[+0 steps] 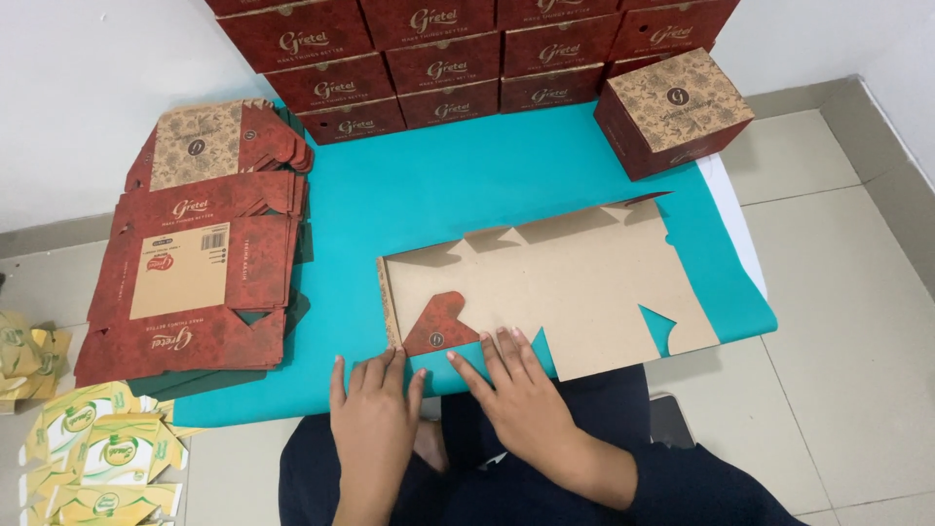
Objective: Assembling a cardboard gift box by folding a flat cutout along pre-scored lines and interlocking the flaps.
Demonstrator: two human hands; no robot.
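A flat, unfolded cardboard box blank (565, 282) lies brown side up on the teal mat (438, 185), with one dark red flap (438, 321) folded over at its near left corner. My left hand (375, 419) rests flat on the mat's front edge just below that flap, fingers together. My right hand (516, 394) lies flat with its fingertips on the blank's near edge, right of the red flap. Neither hand grips anything.
A stack of flat dark red box blanks (200, 282) lies at the mat's left. Assembled red boxes (448, 58) are piled along the far wall, one single box (672, 112) at the right. Yellow-green flat cartons (97, 453) lie on the tiled floor at left.
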